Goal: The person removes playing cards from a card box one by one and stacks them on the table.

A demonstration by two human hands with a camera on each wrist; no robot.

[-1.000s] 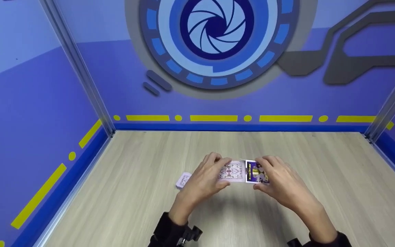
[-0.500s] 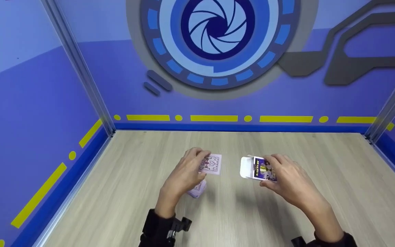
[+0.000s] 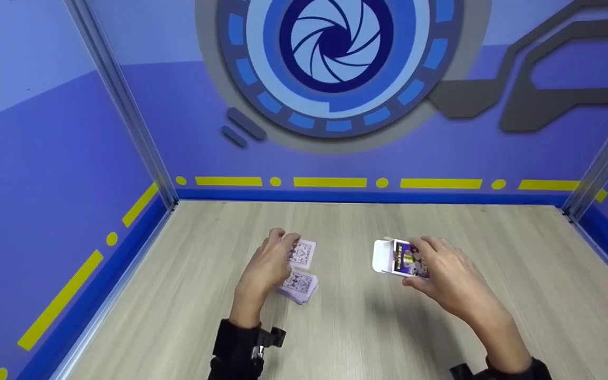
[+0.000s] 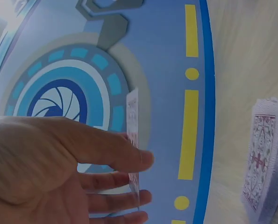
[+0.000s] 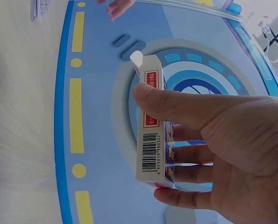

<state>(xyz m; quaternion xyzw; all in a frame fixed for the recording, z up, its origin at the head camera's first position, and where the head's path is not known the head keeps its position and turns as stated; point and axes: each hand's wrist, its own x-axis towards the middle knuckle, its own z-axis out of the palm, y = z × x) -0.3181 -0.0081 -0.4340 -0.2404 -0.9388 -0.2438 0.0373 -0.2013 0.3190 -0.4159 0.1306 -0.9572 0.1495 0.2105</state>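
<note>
My left hand (image 3: 265,266) pinches a thin playing card (image 3: 302,253) between thumb and fingers; whether it is one card or a few is hard to tell. In the left wrist view the card (image 4: 133,112) shows nearly edge-on. A slightly uneven deck of playing cards (image 3: 300,284), patterned backs up, lies on the table just below that hand. To the right, my right hand (image 3: 449,272) grips a purple-and-white card box (image 3: 408,258) by its sides, raised off the table. Its white end flap (image 3: 382,256) stands open toward the left. The right wrist view shows the box's barcode side (image 5: 150,151).
A light wood-grain table (image 3: 346,332) spreads under both hands. Blue printed panels (image 3: 335,163) close off the back and both sides, with metal posts (image 3: 124,105) at the corners.
The left hand has drawn away from the box to the left with the card, now above the deck. The right hand with the box has shifted slightly right; the box's flap now shows.
</note>
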